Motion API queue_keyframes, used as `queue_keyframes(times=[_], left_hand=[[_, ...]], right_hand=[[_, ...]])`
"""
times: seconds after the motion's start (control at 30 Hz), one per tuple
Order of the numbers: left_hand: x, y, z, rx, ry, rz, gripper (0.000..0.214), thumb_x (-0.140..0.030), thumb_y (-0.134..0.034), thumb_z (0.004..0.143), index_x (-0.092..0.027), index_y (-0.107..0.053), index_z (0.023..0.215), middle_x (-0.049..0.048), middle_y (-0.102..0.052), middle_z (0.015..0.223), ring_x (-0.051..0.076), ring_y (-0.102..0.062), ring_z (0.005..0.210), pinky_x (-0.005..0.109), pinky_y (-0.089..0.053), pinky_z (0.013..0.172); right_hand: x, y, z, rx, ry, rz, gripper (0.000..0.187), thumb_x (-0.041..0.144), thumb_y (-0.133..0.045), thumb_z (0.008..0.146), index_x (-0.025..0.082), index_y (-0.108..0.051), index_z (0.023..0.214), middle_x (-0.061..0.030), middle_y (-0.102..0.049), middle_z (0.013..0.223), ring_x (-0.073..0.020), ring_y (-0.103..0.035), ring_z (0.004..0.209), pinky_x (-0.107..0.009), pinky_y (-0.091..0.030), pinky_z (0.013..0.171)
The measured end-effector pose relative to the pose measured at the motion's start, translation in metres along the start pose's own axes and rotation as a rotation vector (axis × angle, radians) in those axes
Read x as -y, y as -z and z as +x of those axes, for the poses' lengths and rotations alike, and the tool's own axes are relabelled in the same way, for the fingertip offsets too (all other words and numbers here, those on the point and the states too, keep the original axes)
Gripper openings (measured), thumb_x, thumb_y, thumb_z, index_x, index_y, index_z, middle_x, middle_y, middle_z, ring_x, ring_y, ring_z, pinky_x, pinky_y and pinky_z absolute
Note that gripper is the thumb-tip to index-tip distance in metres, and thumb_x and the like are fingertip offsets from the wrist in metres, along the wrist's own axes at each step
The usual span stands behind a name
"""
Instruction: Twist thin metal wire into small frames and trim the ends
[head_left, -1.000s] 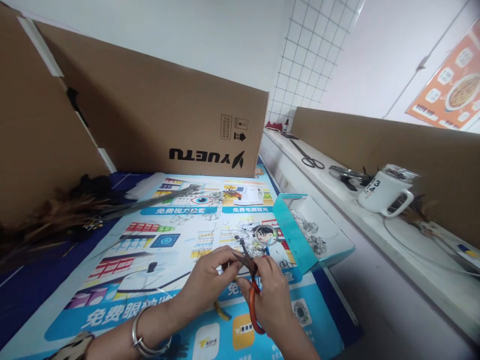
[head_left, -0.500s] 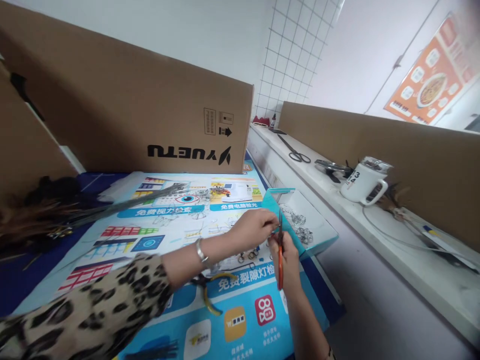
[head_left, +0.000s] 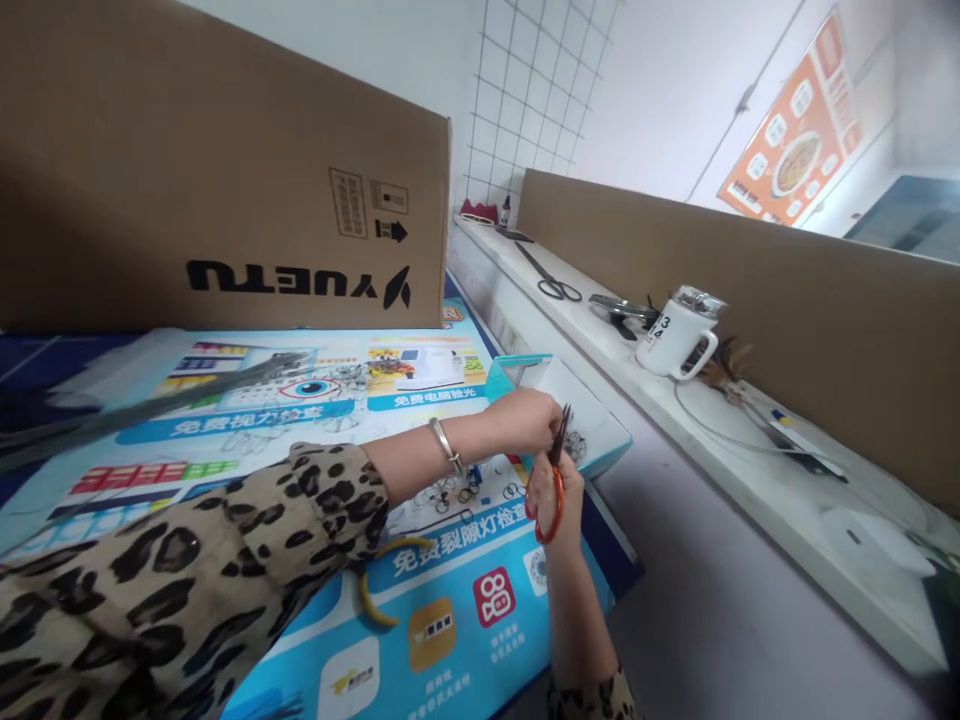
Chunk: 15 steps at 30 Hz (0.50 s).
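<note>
Near the bench's [head_left: 616,555] right edge, the right hand [head_left: 565,492] grips orange-handled scissors [head_left: 556,452], while the left hand [head_left: 529,420], fingers curled (whether around anything, I cannot tell), hangs beside their blades, by the open turquoise box [head_left: 610,455].

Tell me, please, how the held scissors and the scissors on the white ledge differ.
The held scissors have orange handle loops; the ledge scissors have dark ones. The held scissors are in the right hand, while the ledge scissors lie on the white ledge. Both have looped handles and dark blades.
</note>
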<state>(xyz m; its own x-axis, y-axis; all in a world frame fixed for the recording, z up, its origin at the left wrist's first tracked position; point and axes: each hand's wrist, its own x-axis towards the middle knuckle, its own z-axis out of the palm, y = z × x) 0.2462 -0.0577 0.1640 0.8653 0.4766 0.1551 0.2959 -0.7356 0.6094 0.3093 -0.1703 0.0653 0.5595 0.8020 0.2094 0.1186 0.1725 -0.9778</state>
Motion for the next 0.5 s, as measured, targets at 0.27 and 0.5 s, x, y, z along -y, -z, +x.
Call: queue_keyframes(times=[0.27, 0.5], left_hand=[[0.032, -0.002, -0.044, 0.0, 0.052, -0.269, 0.018, -0.024, -0.05, 0.07, -0.015, -0.065, 0.075, -0.001, -0.061, 0.062, 0.013, -0.055, 0.059, 0.02, -0.041, 0.054], [0.047, -0.004, -0.084, -0.042, 0.111, -0.376, 0.015, -0.027, -0.053, 0.071, -0.016, -0.063, 0.074, -0.0016, -0.06, 0.063, 0.013, -0.054, 0.061, 0.02, -0.041, 0.055]], right_hand=[[0.013, -0.003, -0.012, 0.073, 0.016, 0.054, 0.024, 0.04, -0.044, 0.088, 0.017, -0.049, 0.087, 0.006, -0.045, 0.051, -0.0095, -0.045, 0.045, -0.021, -0.038, 0.045], [0.027, -0.017, -0.016, 0.147, 0.059, 0.053, 0.021, 0.037, -0.045, 0.087, 0.017, -0.049, 0.091, 0.0045, -0.048, 0.053, -0.0113, -0.049, 0.049, -0.023, -0.041, 0.049]])
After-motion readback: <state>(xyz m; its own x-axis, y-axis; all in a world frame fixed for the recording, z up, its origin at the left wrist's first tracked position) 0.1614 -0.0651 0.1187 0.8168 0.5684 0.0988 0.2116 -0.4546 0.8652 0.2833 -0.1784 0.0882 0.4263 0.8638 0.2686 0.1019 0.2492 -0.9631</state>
